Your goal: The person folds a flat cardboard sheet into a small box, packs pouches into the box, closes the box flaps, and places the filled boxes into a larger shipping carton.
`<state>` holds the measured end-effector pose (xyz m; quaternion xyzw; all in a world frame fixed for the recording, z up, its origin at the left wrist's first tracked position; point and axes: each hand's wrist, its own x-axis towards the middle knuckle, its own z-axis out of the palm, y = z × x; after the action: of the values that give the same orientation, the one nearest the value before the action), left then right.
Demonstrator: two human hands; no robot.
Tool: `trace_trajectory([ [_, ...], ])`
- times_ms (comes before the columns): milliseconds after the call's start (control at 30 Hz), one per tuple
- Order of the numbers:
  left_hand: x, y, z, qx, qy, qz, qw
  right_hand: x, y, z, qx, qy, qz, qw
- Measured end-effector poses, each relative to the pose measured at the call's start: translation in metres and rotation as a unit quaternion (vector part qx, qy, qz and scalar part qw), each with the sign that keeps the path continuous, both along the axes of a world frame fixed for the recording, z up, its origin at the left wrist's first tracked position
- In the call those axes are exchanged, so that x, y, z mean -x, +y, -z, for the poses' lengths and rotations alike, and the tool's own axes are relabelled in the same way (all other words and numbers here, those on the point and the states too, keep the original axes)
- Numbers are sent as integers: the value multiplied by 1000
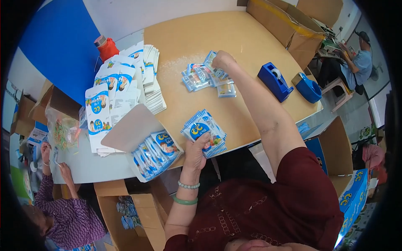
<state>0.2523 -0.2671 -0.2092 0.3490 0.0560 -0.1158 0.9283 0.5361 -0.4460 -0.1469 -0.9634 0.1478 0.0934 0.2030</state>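
Packets (pixel 196 78) lie loose at mixed angles toward the middle of the table (pixel 188 33), with the right hand (pixel 224 61) over their far right side; whether its fingers pinch one, I cannot tell. That hand is much closer to them than the left hand (pixel 195 153), whose grip is closed around a fanned stack of packets (pixel 205 129) by the near edge, just right of an open box (pixel 130 130) holding more.
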Motion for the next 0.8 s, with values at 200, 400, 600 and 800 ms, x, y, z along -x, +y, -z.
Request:
trace_trajectory([
  [200, 3, 2, -4, -2, -4, -11, 1000, 92, -17, -43, -71, -219, -76, 970],
  [400, -1, -5, -30, -63, 37, -32, 997, 208, -39, -22, 145, -137, -171, 965],
  [600, 5, -8, -35, -127, 5, -75, 989, 239, -46, -26, -237, -130, -158, 950],
  [800, 25, -14, -65, -218, -65, -147, 963, 271, 6, -14, -731, -10, -211, 649],
])
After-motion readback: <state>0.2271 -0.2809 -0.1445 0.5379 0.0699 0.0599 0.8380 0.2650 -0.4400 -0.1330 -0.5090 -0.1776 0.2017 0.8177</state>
